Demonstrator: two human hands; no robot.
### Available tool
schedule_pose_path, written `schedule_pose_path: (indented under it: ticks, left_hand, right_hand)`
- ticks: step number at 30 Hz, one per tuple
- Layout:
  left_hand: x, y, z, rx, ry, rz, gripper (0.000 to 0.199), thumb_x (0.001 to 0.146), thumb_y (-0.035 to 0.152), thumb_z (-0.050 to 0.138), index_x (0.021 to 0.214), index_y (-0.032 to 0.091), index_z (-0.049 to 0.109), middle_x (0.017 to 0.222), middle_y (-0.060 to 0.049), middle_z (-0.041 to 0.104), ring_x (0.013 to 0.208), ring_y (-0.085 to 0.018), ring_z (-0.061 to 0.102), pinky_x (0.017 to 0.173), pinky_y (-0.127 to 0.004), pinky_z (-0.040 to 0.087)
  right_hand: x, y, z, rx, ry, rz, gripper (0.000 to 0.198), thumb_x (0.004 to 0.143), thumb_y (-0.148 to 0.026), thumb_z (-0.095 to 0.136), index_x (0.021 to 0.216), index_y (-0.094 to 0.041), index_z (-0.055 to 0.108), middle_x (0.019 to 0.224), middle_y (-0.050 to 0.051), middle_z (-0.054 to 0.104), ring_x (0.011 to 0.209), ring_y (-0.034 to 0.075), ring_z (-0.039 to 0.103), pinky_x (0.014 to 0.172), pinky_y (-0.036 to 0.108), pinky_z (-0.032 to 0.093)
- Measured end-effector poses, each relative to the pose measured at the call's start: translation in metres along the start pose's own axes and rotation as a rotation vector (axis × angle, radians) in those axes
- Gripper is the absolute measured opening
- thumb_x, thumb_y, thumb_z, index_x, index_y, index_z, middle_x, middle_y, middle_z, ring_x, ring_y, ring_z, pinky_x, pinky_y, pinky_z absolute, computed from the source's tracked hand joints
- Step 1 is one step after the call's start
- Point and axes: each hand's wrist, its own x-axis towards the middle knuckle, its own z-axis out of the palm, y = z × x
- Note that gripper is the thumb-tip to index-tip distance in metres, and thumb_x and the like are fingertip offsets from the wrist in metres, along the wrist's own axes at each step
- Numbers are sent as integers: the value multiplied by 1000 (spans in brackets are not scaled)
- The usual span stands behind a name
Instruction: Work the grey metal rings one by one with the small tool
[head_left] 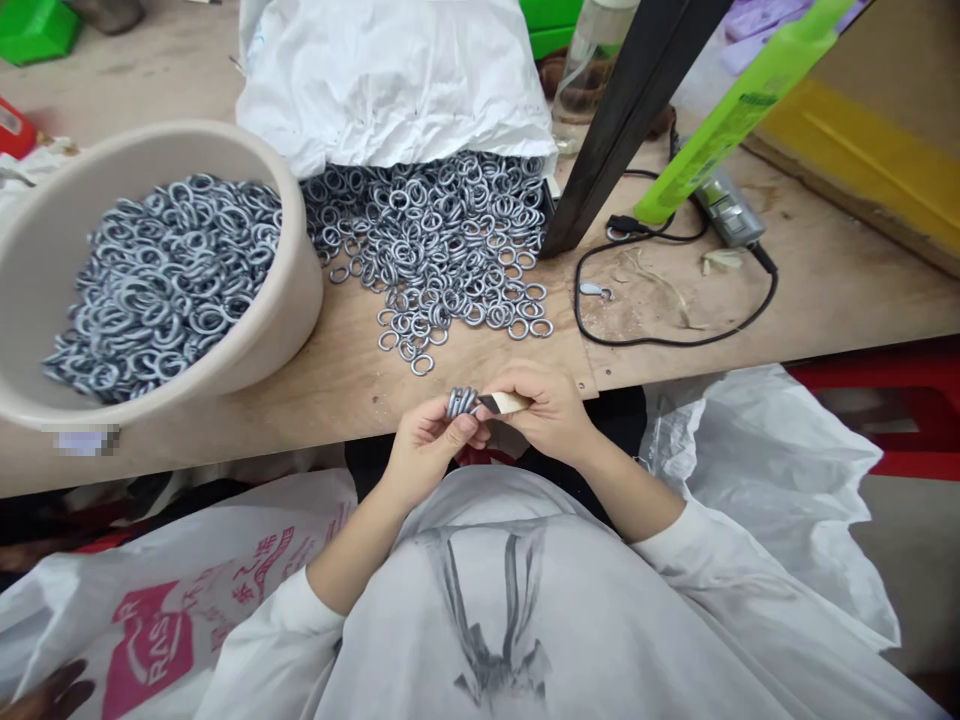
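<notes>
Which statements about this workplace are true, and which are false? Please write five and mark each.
1. The left hand holds several grey metal rings. True.
2. The right hand is empty. False: it holds a dark-tipped tool with a pale handle.
3. The round beige plastic tub contains similar rings. True.
4. The crumpled white sack lies right of the black post. False: it lies left.
5. A thin black cable lies on the light wooden table. True.

Shiny grey rings (461,402) bunch beside a dark-tipped, pale-handled tool (508,402), perhaps touching it.
</notes>
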Motion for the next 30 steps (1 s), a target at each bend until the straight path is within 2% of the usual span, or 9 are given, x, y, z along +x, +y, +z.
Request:
schedule_pose_path:
  ticks: [4, 6, 9, 12, 16, 20, 23, 25, 30]
  left_hand:
    - [-4, -1, -1, 19, 19, 73, 22, 80, 37, 76, 87, 16, 75, 77, -5, 73, 69, -16, 68, 68, -28, 58]
    - [-5, -3, -2, 44, 37, 109, 18, 81, 34, 75, 89, 17, 76, 82, -6, 75, 72, -17, 69, 71, -29, 58]
    - [-7, -6, -6, 86, 51, 158, 17, 84, 32, 72, 94, 19, 77, 87, -7, 75, 76, -18, 69, 74, -30, 57]
    - [-8, -7, -9, 203, 62, 237, 17, 85, 33, 71, 93, 19, 77, 86, -7, 73, 79, -19, 67, 77, -31, 55]
    - [-6, -6, -11, 351, 91, 350, 13, 85, 30, 70, 87, 19, 75, 79, -5, 71, 73, -17, 64, 71, -28, 51]
    - [-7, -3, -11, 490, 20, 496, 10, 87, 27, 67, 86, 19, 74, 79, -6, 71, 72, -17, 64, 67, -27, 50]
    - [-11, 11, -17, 615, -39, 578, 10, 87, 27, 67, 85, 19, 73, 80, -7, 72, 73, -18, 66, 68, -29, 51]
    - [-11, 30, -30, 699, 47, 609, 11, 87, 29, 67, 88, 19, 72, 80, -6, 71, 73, -18, 65, 68, -29, 50]
    - [3, 105, -91, 964, 470, 616, 31, 97, 42, 51, 95, 16, 68, 91, -6, 68, 84, -19, 61, 82, -33, 47]
  right_hand:
    - [-2, 4, 7, 281, -8, 269, 36, 84, -55, 69, 83, -19, 63, 69, -1, 63, 61, 13, 58, 59, 26, 46]
    - [-4, 4, 9, 315, 43, 342, 36, 86, -55, 66, 88, -19, 61, 71, -1, 62, 60, 12, 56, 57, 24, 44]
    - [-9, -3, 5, 122, 90, 271, 32, 90, -50, 62, 88, -18, 62, 75, 0, 62, 67, 12, 56, 63, 24, 44]
    - [-16, -13, 2, -83, -24, 154, 32, 94, -46, 55, 81, -18, 62, 69, 0, 60, 63, 12, 54, 61, 24, 40]
    - [-20, -19, 4, -205, -59, 90, 38, 96, -45, 51, 70, -18, 58, 63, -1, 54, 58, 11, 49, 57, 25, 34]
    - [-16, -7, 2, -237, -78, 226, 43, 97, -48, 49, 67, -18, 56, 58, -3, 49, 55, 11, 44, 55, 25, 31]
    - [-12, 9, -3, -246, 46, 341, 43, 96, -51, 48, 68, -19, 56, 58, -3, 47, 56, 12, 43, 54, 25, 32]
    - [-11, 17, -5, -214, 115, 336, 43, 95, -52, 48, 70, -19, 57, 61, -2, 48, 59, 12, 44, 56, 25, 33]
    - [-9, 27, -7, -263, 138, 322, 42, 94, -53, 51, 73, -19, 60, 59, -3, 46, 57, 13, 42, 55, 26, 32]
